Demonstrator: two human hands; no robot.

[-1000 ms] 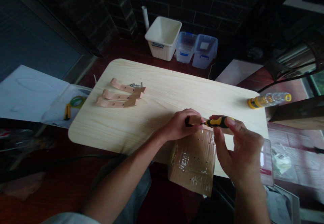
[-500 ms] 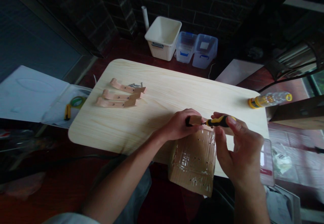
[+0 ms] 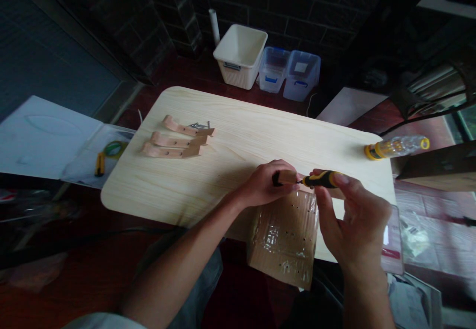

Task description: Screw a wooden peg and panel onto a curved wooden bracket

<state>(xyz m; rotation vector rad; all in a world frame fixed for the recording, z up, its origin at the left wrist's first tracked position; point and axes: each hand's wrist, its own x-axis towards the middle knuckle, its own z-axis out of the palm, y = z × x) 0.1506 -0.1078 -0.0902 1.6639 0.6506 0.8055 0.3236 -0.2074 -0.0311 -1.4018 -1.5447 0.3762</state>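
My left hand [image 3: 265,184] is closed around a small wooden hook [image 3: 287,176] at the top of a film-wrapped wooden board [image 3: 284,239] with several small holes. The board overhangs the near table edge. A yellow and black screwdriver [image 3: 323,179] lies level in my right hand [image 3: 355,220], gripped between thumb and fingers. Its tip meets the hook's right side; the screw there is too small to make out. Left of my hands, three curved wooden hooks [image 3: 174,152] with holes lie side by side. Several loose screws [image 3: 201,125] rest behind them.
The pale wooden table [image 3: 253,125] has rounded corners. A clear bottle-shaped bit case [image 3: 397,147] lies at its right end. An open white box [image 3: 102,165] sits to the left. Behind, on the floor, stand a cream bin [image 3: 240,66] and two clear tubs [image 3: 301,76].
My right hand and its fingers have shifted slightly on the screwdriver handle. My left hand, the wooden hook and the board stay in place.
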